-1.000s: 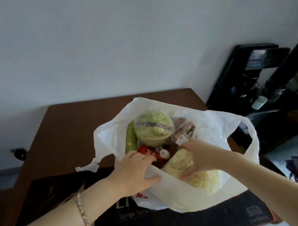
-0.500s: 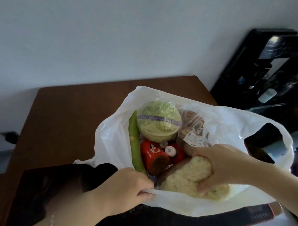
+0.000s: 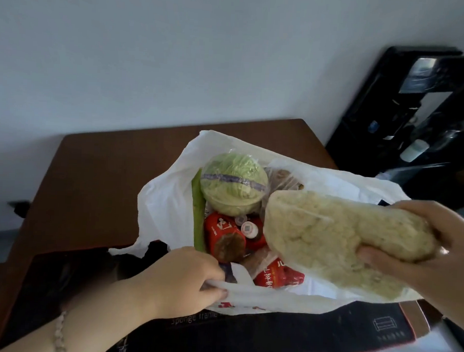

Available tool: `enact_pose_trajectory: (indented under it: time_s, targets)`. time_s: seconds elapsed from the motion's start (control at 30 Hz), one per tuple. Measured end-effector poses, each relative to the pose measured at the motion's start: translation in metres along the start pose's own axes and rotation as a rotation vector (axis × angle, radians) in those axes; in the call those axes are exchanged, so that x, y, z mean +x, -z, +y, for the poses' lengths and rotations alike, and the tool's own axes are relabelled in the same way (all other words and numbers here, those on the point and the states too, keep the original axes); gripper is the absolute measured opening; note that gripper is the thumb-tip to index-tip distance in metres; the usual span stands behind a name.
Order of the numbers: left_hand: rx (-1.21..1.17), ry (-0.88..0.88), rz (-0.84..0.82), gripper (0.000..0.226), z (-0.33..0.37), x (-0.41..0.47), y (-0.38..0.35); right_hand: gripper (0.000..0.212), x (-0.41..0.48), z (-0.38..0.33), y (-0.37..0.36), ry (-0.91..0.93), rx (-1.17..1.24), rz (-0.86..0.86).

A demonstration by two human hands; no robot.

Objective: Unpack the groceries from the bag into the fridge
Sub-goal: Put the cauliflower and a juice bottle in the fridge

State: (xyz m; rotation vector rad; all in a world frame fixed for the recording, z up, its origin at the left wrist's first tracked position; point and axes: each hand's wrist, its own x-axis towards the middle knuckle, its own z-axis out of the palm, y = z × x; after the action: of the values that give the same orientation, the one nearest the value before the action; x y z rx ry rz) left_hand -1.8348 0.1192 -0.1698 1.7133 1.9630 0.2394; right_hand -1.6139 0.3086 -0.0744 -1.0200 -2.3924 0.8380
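A white plastic bag (image 3: pixel 160 199) stands open on a brown table (image 3: pixel 98 175). My left hand (image 3: pixel 183 280) pinches the bag's near rim. My right hand (image 3: pixel 440 248) grips a pale, lumpy pack of noodles in clear wrap (image 3: pixel 334 233), held above the bag's right side. Inside the bag lie a wrapped green cabbage (image 3: pixel 233 186), a long green vegetable (image 3: pixel 197 217), red drink cartons (image 3: pixel 225 236), another red pack (image 3: pixel 274 276) and a clear packet of brown food (image 3: pixel 284 178), partly hidden by the noodles.
A black flat box with white print (image 3: pixel 285 335) lies under the bag at the table's near edge. A black appliance (image 3: pixel 404 109) with a white cup (image 3: pixel 415 149) stands to the right against the white wall. The fridge is not in view.
My right hand has lifted the noodle pack up and out of the bag toward the right. My left hand has stayed on the bag's near rim.
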Motion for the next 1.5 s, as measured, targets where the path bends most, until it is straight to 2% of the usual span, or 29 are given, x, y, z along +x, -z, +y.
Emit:
enact_pose_trajectory:
  time_s: [0.13, 0.27, 0.33, 0.37, 0.43, 0.47, 0.5, 0.63, 0.7, 0.8, 0.93, 1.0, 1.1, 1.17, 1.23, 1.3, 1.43, 1.5]
  targets:
    - [0.012, 0.070, -0.066, 0.041, 0.009, 0.012, 0.002, 0.065, -0.003, 0.006, -0.003, -0.054, 0.012, 0.094]
    - [0.037, 0.142, -0.131, 0.041, 0.020, 0.019, 0.008, 0.070, -0.008, 0.010, -0.017, 0.028, -0.228, 0.102]
    - [-0.092, 0.241, -0.150, 0.052, 0.024, 0.021, 0.012, 0.073, -0.011, 0.014, -0.016, -0.023, -0.215, 0.140]
    - [-0.196, 0.304, -0.087, 0.056, 0.023, 0.026, 0.013, 0.072, -0.012, 0.017, -0.015, -0.062, -0.183, 0.148]
    - [-0.265, 0.419, 0.206, 0.052, 0.014, 0.044, 0.013, 0.065, -0.014, 0.021, -0.014, -0.092, -0.123, 0.165]
    - [-0.182, 0.473, 0.328, 0.048, 0.005, 0.057, 0.008, 0.061, -0.014, 0.022, -0.014, -0.099, -0.099, 0.175]
    - [-0.092, 0.530, 0.368, 0.047, 0.000, 0.068, 0.004, 0.059, -0.016, 0.021, -0.015, -0.103, -0.081, 0.175]
    - [0.139, 0.712, 0.148, 0.082, 0.002, 0.100, -0.023, 0.060, -0.017, 0.019, -0.015, -0.124, -0.057, 0.156]
    - [0.249, 0.752, 0.109, 0.097, 0.004, 0.108, -0.030, 0.062, -0.015, 0.019, -0.015, -0.139, -0.042, 0.163]
    - [0.300, 0.791, 0.098, 0.098, 0.004, 0.116, -0.035, 0.064, -0.013, 0.018, -0.017, -0.142, -0.070, 0.163]
    - [0.228, 0.745, 0.115, 0.068, 0.005, 0.115, -0.029, 0.073, -0.013, 0.018, -0.017, -0.148, -0.133, 0.140]
    - [0.159, 0.679, 0.144, 0.053, 0.006, 0.103, -0.016, 0.077, -0.013, 0.020, -0.016, -0.156, -0.145, 0.136]
    - [-0.064, 0.608, 0.123, 0.043, 0.009, 0.073, -0.004, 0.077, -0.013, 0.020, -0.014, -0.155, -0.141, 0.129]
    - [-0.184, 0.582, 0.025, 0.044, 0.014, 0.051, -0.005, 0.073, -0.013, 0.019, -0.013, -0.134, -0.143, 0.114]
    - [-0.173, 0.593, -0.066, 0.053, 0.021, 0.034, -0.009, 0.065, -0.013, 0.017, -0.014, -0.110, -0.157, 0.092]
    - [-0.097, 0.627, -0.083, 0.067, 0.025, 0.028, -0.012, 0.059, -0.013, 0.013, -0.016, -0.096, -0.183, 0.057]
    - [0.041, 0.642, -0.120, 0.069, 0.027, 0.040, -0.016, 0.057, -0.015, 0.009, -0.020, -0.079, -0.248, 0.036]
    - [0.034, 0.678, -0.098, 0.069, 0.025, 0.044, -0.020, 0.059, -0.016, 0.009, -0.021, -0.080, -0.278, 0.037]
